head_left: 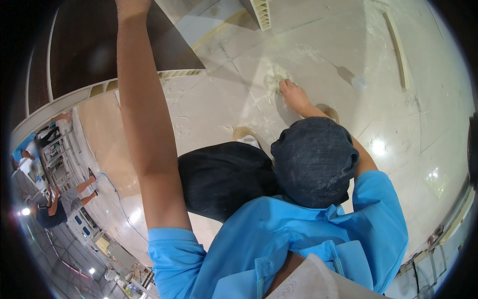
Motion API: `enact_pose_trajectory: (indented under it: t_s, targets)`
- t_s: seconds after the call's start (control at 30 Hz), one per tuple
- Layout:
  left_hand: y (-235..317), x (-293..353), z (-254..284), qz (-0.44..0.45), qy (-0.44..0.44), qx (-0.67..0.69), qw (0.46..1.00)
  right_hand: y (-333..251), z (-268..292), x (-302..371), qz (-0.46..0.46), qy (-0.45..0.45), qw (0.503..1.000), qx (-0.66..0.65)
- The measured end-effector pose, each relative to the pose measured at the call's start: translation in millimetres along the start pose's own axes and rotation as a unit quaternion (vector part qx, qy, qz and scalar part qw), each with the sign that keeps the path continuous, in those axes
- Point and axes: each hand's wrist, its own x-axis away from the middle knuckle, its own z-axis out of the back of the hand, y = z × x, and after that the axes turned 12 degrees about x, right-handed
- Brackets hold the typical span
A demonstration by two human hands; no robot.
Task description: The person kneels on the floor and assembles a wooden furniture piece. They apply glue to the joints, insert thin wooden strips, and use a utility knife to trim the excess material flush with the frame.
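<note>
My right hand (295,95) is low over the pale floor (209,114), its fingers curled together. They reach into a small heap of whitish powder or shavings (272,82); what is between them, if anything, I cannot make out. My left arm (149,134) stretches away past a large dark brown panel (89,45) with a light, hollow-ribbed edge. Only the start of my left hand (133,4) shows at the upper rim, with its fingers cut off from view. My knees, in dark trousers, are bent, and one knee (313,159) hides part of my right forearm.
A narrow pale strip (397,50) lies at the far right. Another ribbed panel end (262,14) juts in at the top. Dust streaks the floor around my shoes. At the left are a tan sheet (107,139), a blue cord (118,194) and another person (55,209) near machines.
</note>
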Motion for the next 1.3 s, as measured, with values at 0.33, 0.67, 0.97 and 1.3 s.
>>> enact_pose_trajectory:
  t_s: [0.33,0.67,0.97,1.3]
  targets:
    - [-9.2,-9.3,2.3,0.066,0.039,0.094,0.993,-31.7,99.0,-50.1,-0.113,0.151,0.920,-0.343]
    - [2.1,-8.2,4.4,0.062,0.024,0.074,0.995,-134.4,417.6,-75.5,0.239,0.615,0.721,-0.214]
    - [8.5,-4.0,16.6,0.065,0.046,0.080,0.994,-142.1,462.6,-111.2,0.365,0.700,0.613,-0.029]
    - [8.1,-3.8,21.6,0.067,0.057,0.094,0.992,-145.1,444.8,-115.7,0.213,0.668,0.672,-0.240]
